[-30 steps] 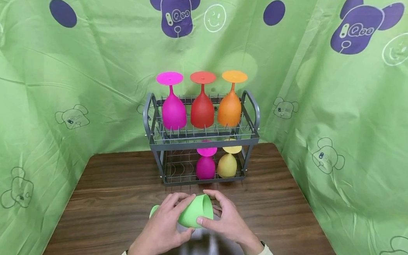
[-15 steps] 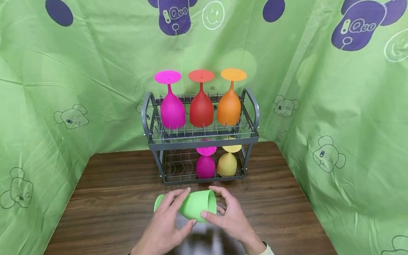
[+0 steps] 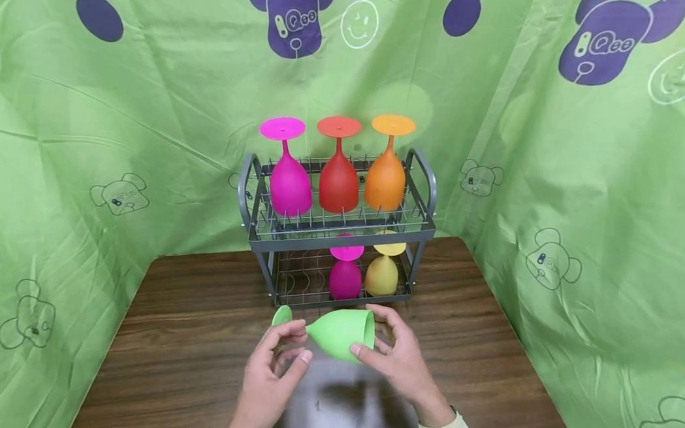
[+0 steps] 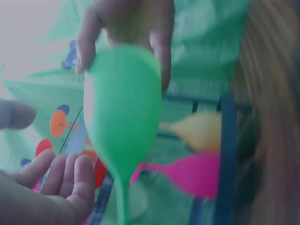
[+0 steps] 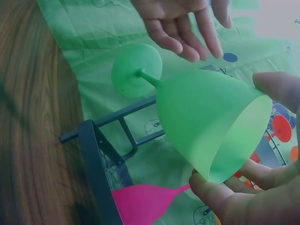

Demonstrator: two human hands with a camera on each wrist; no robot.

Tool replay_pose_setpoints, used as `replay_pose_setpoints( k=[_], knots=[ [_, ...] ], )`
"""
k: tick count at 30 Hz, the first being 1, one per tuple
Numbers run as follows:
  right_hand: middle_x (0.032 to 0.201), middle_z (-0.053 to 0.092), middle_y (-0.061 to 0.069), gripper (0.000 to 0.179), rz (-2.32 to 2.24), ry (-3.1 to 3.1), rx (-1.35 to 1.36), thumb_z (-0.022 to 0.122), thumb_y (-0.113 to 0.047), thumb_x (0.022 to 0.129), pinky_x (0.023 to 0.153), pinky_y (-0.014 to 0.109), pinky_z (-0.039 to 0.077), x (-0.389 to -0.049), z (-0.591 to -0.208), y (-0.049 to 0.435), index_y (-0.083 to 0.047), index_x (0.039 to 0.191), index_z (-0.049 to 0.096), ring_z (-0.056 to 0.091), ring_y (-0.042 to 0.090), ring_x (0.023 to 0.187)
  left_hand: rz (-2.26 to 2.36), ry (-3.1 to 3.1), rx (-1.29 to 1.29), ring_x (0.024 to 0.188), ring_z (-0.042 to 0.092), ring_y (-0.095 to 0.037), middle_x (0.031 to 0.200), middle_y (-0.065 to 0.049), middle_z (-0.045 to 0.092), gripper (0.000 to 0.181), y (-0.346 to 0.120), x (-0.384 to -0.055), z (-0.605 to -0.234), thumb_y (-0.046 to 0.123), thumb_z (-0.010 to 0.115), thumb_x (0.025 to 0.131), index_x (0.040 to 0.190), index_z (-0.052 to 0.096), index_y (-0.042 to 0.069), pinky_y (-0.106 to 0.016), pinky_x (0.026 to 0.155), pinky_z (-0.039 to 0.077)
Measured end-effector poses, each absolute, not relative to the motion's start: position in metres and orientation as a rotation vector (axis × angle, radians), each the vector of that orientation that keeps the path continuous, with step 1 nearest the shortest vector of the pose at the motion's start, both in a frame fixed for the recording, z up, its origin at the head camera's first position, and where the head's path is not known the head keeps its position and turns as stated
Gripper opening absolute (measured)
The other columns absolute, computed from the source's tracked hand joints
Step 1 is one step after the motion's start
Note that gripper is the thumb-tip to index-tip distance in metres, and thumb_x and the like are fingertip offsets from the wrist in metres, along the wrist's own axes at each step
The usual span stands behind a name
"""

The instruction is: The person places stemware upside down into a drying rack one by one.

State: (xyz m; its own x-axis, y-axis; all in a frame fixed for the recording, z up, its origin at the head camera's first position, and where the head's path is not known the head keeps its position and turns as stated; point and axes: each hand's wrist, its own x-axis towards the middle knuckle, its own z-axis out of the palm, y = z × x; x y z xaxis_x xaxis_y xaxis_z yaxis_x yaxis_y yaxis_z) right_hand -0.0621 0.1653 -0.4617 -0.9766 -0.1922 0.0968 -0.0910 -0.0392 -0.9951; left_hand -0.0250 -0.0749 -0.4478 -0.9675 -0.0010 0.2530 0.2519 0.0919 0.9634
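A light-green wine glass (image 3: 338, 333) lies sideways in the air in front of the rack, mouth to the right and foot to the left. My right hand (image 3: 402, 365) grips the bowl by its rim, thumb on the near side and fingers on the far side. My left hand (image 3: 268, 376) is held beside the stem with loosely bent fingers. In the right wrist view a gap shows between the left hand (image 5: 180, 23) and the glass (image 5: 201, 117). The left wrist view likewise shows the left fingers (image 4: 84, 183) apart from it.
A grey two-tier dish rack (image 3: 341, 240) stands on the wooden table (image 3: 194, 323). Upside down on top are magenta (image 3: 291, 188), red (image 3: 339, 187) and orange (image 3: 385, 184) wine glasses. Below stand a magenta (image 3: 345, 281) and a yellow (image 3: 382, 278) one. Green cloth (image 3: 194, 133) surrounds the table.
The green wine glass has moved up and to the right, toward the rack, in my right hand. My left hand has come off the bowl, back toward the stem and foot.
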Motion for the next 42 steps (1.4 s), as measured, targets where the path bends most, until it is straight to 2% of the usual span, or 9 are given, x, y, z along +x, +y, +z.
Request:
replay_pose_setpoints(
  k=[2, 4, 7, 10, 15, 18, 24, 29, 42],
  knots=[
    [0.148, 0.056, 0.018, 0.069, -2.209, 2.131, -0.294, 0.085, -0.008, 0.087, 0.109, 0.034, 0.056, -0.062, -0.461, 0.166, -0.01, 0.147, 0.052, 0.063, 0.034, 0.128, -2.187, -2.042, -0.129, 0.115, 0.067, -0.016, 0.127, -0.018, 0.064, 0.039, -0.069, -0.021, -0.45, -0.007, 0.069, 0.095, 0.133, 0.06, -0.005, -0.025, 0.097, 0.06],
    [0.148, 0.056, 0.018, 0.07, -2.222, 2.14, -0.269, 0.085, -0.008, 0.086, 0.108, 0.034, 0.056, -0.061, -0.46, 0.166, -0.01, 0.147, 0.052, 0.064, 0.033, 0.127, -2.355, -1.916, -0.014, 0.113, 0.067, -0.015, 0.124, -0.015, 0.064, 0.037, -0.062, -0.017, -0.453, -0.006, 0.065, 0.097, 0.132, 0.055, -0.011, -0.026, 0.097, 0.061],
    [0.147, 0.057, 0.018, 0.07, -2.252, 2.135, -0.239, 0.084, -0.007, 0.086, 0.108, 0.033, 0.056, -0.06, -0.458, 0.165, -0.009, 0.148, 0.052, 0.065, 0.03, 0.126, -2.592, -1.717, 0.128, 0.114, 0.065, -0.016, 0.124, -0.01, 0.06, 0.035, -0.053, -0.014, -0.461, -0.003, 0.06, 0.1, 0.134, 0.05, -0.008, -0.03, 0.1, 0.06],
    [0.146, 0.057, 0.02, 0.07, -2.303, 2.088, -0.24, 0.083, -0.004, 0.086, 0.108, 0.033, 0.056, -0.059, -0.456, 0.162, -0.006, 0.148, 0.05, 0.066, 0.026, 0.126, -2.769, -1.556, 0.204, 0.123, 0.062, -0.018, 0.131, -0.008, 0.055, 0.039, -0.047, -0.015, -0.469, 0.002, 0.059, 0.103, 0.139, 0.044, -0.001, -0.036, 0.107, 0.058],
    [0.146, 0.054, 0.025, 0.07, -2.369, 1.988, -0.272, 0.079, -0.002, 0.088, 0.108, 0.031, 0.056, -0.056, -0.456, 0.156, -0.002, 0.15, 0.047, 0.065, 0.022, 0.126, -2.915, -1.371, 0.132, 0.134, 0.058, -0.02, 0.142, -0.007, 0.052, 0.046, -0.041, -0.024, -0.479, 0.007, 0.054, 0.107, 0.149, 0.036, 0.002, -0.043, 0.115, 0.052],
    [0.145, 0.053, 0.024, 0.071, -2.388, 1.945, -0.271, 0.078, -0.002, 0.089, 0.108, 0.03, 0.056, -0.054, -0.456, 0.152, 0.0, 0.152, 0.045, 0.064, 0.022, 0.127, -2.951, -1.299, 0.067, 0.135, 0.058, -0.017, 0.142, -0.005, 0.053, 0.046, -0.039, -0.028, -0.48, 0.007, 0.05, 0.109, 0.152, 0.035, 0.003, -0.045, 0.116, 0.051],
    [0.146, 0.05, 0.025, 0.074, -2.421, 1.883, -0.274, 0.078, -0.004, 0.09, 0.111, 0.033, 0.054, -0.05, -0.458, 0.146, 0.0, 0.154, 0.042, 0.062, 0.024, 0.13, -2.962, -1.217, 0.051, 0.129, 0.06, -0.012, 0.138, -0.001, 0.056, 0.042, -0.034, -0.032, -0.478, 0.007, 0.049, 0.108, 0.149, 0.038, 0.006, -0.043, 0.113, 0.052],
    [0.146, 0.05, 0.028, 0.071, -2.434, 1.859, -0.265, 0.078, -0.004, 0.09, 0.109, 0.033, 0.056, -0.048, -0.462, 0.143, -0.003, 0.153, 0.044, 0.063, 0.024, 0.127, -2.958, -1.187, 0.06, 0.127, 0.061, -0.013, 0.139, -0.001, 0.059, 0.041, -0.033, -0.032, -0.477, 0.006, 0.05, 0.107, 0.147, 0.039, 0.007, -0.041, 0.111, 0.054],
    [0.139, 0.055, 0.018, 0.068, -2.453, 1.824, -0.288, 0.076, -0.005, 0.091, 0.102, 0.035, 0.061, -0.046, -0.464, 0.141, -0.001, 0.152, 0.044, 0.064, 0.024, 0.125, -2.949, -1.21, 0.011, 0.121, 0.065, -0.017, 0.138, -0.006, 0.057, 0.051, -0.038, -0.031, -0.473, -0.006, 0.054, 0.1, 0.148, 0.037, 0.001, -0.038, 0.107, 0.058]
  ],
)
